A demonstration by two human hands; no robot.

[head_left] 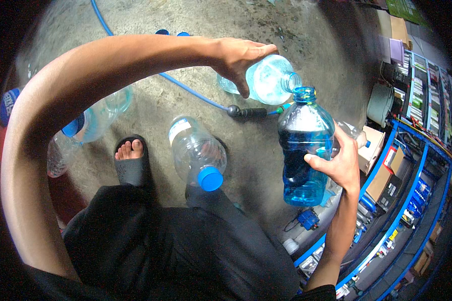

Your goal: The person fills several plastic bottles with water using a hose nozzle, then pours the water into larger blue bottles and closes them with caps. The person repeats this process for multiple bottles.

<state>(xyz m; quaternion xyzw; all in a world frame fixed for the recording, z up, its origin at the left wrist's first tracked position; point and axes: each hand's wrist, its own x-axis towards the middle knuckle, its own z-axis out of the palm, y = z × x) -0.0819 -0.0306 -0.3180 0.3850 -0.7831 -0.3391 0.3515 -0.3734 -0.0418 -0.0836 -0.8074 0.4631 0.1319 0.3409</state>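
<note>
Stretched across the upper middle, my left hand (238, 62) is closed around a clear, bluish plastic bottle (272, 80). That bottle lies tipped on its side, and its uncapped neck points down at the mouth of a blue, translucent bottle (309, 188). The two mouths meet or nearly touch; whether liquid runs between them I cannot make out. My right hand (342, 163) grips the blue bottle at its waist, thumb across the front, and keeps it upright. Between my legs is a clear bottle (198, 145) with a blue cap.
Under my left arm are more large clear bottles (103, 118), one blue-capped. A blue hose (186, 89) with a black nozzle (250, 113) crosses the concrete floor. Two blue caps (162, 32) lie beyond my arm. Blue metal shelving (412, 170) packed with boxes and parts lines the right side.
</note>
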